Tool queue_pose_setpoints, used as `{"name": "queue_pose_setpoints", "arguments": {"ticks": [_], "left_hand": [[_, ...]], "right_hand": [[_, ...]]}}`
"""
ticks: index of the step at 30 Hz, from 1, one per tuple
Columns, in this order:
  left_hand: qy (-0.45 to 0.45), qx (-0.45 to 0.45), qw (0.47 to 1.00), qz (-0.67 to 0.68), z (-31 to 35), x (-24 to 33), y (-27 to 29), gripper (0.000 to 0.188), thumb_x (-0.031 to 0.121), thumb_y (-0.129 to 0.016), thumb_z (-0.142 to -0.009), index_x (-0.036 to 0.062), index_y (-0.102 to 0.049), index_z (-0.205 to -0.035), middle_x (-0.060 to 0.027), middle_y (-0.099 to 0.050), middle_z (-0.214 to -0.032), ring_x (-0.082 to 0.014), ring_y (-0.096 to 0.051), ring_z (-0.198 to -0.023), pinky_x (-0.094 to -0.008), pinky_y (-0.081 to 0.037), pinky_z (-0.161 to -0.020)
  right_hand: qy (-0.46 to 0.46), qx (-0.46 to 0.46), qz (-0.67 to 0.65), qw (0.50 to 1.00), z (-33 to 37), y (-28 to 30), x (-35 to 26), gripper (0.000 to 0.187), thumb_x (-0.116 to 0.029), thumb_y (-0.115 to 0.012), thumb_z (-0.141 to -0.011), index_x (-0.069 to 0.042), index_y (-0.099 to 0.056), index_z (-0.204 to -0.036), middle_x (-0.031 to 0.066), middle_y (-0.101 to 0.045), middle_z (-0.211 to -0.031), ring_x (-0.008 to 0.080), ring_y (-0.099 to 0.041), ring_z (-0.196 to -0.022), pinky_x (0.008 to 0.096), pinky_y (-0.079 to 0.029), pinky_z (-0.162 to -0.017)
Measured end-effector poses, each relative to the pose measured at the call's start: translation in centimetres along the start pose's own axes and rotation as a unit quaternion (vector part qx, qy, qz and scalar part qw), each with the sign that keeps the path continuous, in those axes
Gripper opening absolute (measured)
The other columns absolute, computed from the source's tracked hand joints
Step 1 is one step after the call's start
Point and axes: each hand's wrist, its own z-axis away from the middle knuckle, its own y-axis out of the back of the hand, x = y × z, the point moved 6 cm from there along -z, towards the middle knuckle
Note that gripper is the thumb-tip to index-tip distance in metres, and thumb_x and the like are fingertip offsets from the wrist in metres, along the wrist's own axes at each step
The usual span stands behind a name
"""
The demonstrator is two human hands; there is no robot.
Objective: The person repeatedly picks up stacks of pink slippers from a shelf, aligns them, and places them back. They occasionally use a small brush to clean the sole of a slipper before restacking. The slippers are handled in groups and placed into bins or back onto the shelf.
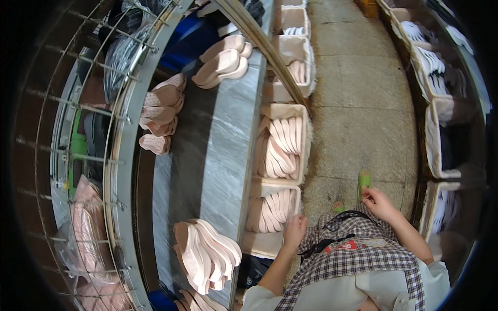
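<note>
My left hand [295,229] hangs beside the rim of a white-lined bin [265,244], its fingers curled and nothing seen in them. In that bin stand pale pink shoe soles [271,211], packed in a row. My right hand [378,204] is in front of my checked apron [358,259], above the floor near a green slipper [365,179] on my foot. Its fingers are curled too, with no object visible. To the left, a bunch of pale pink shoe pieces [207,254] rests on the grey marbled table [223,140].
Farther along the table lie more pink shoe pieces [223,65] and a perforated group [163,106]. A wire rack [111,160] bounds the left side. A slanted metal post [270,57] crosses ahead. Bins [433,72] line the right of the concrete aisle [358,98].
</note>
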Motion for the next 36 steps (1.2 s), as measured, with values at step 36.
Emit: {"name": "queue_pose_setpoints", "arguments": {"ticks": [36], "left_hand": [[0.098,0.51,0.611,0.598,-35.2,-20.5,48.7,0.047,0.024,-0.054,-0.09,-0.0021,-0.041,-0.126,-0.0187,-0.047,-0.115,-0.0293,-0.046,-0.104,-0.0399,-0.052,-0.082]], "right_hand": [[0.119,-0.159,0.2,0.959,-31.3,2.8,-10.9,0.027,-0.014,-0.061,-0.077,-0.004,-0.061,-0.101,0.0166,-0.061,-0.093,0.0337,-0.059,-0.091,0.0423,-0.047,-0.079]]}}
